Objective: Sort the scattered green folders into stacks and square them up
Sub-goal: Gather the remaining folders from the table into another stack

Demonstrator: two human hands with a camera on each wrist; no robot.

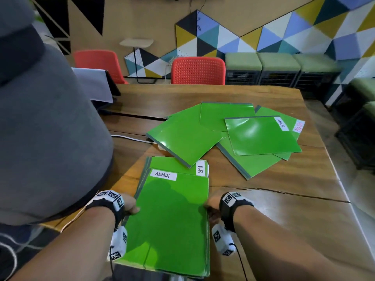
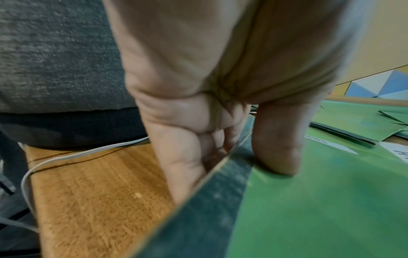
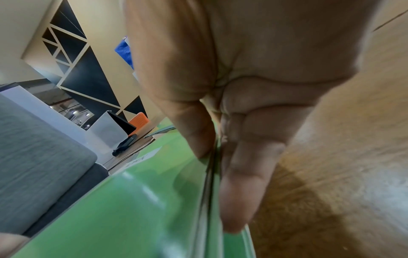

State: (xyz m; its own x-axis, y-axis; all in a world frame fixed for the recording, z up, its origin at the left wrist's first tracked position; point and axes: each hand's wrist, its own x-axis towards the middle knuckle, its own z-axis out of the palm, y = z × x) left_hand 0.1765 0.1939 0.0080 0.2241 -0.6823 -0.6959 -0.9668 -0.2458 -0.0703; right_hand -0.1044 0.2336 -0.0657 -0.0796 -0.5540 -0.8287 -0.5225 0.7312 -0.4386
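A stack of green folders (image 1: 172,218) lies at the near edge of the wooden table (image 1: 284,189); the top one carries an ADMIN label (image 1: 163,175), and an H.R label (image 1: 200,168) shows beneath. My left hand (image 1: 129,204) grips the stack's left edge, thumb (image 2: 276,143) on top and fingers (image 2: 183,165) underneath. My right hand (image 1: 211,206) grips the right edge the same way, thumb (image 3: 196,129) above, fingers (image 3: 240,183) below. Several more green folders (image 1: 233,134) lie fanned out and overlapping farther back.
A grey upholstered chair back (image 1: 44,122) rises close on my left. A white cable (image 1: 129,137) runs across the table beside it. A tablet on a stand (image 1: 101,86) sits at the far left; red chairs (image 1: 197,71) and green stools (image 1: 280,67) stand beyond the table.
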